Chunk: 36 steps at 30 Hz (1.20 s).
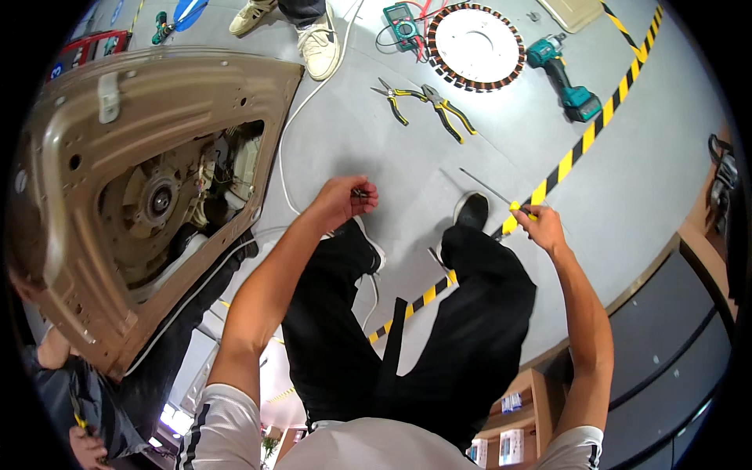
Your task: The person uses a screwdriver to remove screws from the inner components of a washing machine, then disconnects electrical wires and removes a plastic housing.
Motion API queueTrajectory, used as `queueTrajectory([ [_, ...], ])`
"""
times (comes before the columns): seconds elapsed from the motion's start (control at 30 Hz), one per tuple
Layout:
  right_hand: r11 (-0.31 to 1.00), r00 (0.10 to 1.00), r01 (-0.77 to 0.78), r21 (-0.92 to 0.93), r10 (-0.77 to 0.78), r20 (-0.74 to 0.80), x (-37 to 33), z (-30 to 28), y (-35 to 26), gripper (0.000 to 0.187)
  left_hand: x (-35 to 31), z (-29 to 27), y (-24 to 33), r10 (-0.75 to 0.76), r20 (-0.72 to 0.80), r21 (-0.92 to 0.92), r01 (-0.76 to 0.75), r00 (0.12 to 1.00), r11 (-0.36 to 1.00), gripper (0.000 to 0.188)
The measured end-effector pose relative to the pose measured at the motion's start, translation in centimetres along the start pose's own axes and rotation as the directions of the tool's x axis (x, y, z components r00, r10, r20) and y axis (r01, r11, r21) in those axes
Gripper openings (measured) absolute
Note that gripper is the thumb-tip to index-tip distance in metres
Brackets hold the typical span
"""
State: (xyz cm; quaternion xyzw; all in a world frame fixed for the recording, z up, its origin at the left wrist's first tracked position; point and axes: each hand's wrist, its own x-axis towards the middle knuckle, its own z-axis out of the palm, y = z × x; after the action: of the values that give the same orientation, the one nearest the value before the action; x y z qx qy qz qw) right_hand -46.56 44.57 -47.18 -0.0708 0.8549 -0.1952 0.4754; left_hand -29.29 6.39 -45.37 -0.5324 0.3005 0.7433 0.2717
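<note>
My left hand (345, 205) is held above the grey floor with its fingers curled round something small and dark, too small to name. My right hand (546, 229) grips a screwdriver (489, 188) by its black and yellow handle; the long thin shaft points away to the upper left. Left of my left arm stands a brown car door (74, 227), its inner opening showing a round speaker-like part (160, 200) and wiring. On the floor beyond my hands lie long-nose pliers (401, 95) and larger pliers (448, 111), both with black and yellow handles.
Further off are a green multimeter (403, 27), a coil-edged ring (446, 47) and a green cordless power tool (565, 86). A white cable (283, 153) runs beside the door. Striped tape (583, 149) crosses the floor. Another person's shoes (317, 51) stand ahead; someone's hand (86, 450) shows lower left.
</note>
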Motion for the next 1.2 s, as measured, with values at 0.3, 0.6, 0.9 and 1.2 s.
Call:
queueTrajectory([
  [0.3,0.926,0.934,-0.356,0.127,0.358,0.009,-20.1,-4.7,2.8,0.039,-18.8,3.1,-7.6,-0.140,0.005,-0.242,0.137,0.990,0.961,0.029],
  [0.6,0.949,0.953,-0.273,0.158,0.244,0.178,-24.1,-5.3,-4.5,0.039,-31.9,5.5,-5.3,0.296,0.171,-0.726,-0.083,0.940,0.682,0.038],
  [0.9,0.989,0.971,-0.144,0.018,0.138,0.195,-21.7,-11.6,-12.2,0.035,-38.0,10.3,-5.8,0.521,0.074,-0.794,-0.265,0.851,0.547,0.042],
  [1.2,0.959,0.960,-0.091,-0.269,0.156,0.233,-20.7,-13.8,-9.8,0.035,-39.9,8.9,-14.7,0.634,-0.124,-0.854,-0.407,0.763,0.324,0.028],
])
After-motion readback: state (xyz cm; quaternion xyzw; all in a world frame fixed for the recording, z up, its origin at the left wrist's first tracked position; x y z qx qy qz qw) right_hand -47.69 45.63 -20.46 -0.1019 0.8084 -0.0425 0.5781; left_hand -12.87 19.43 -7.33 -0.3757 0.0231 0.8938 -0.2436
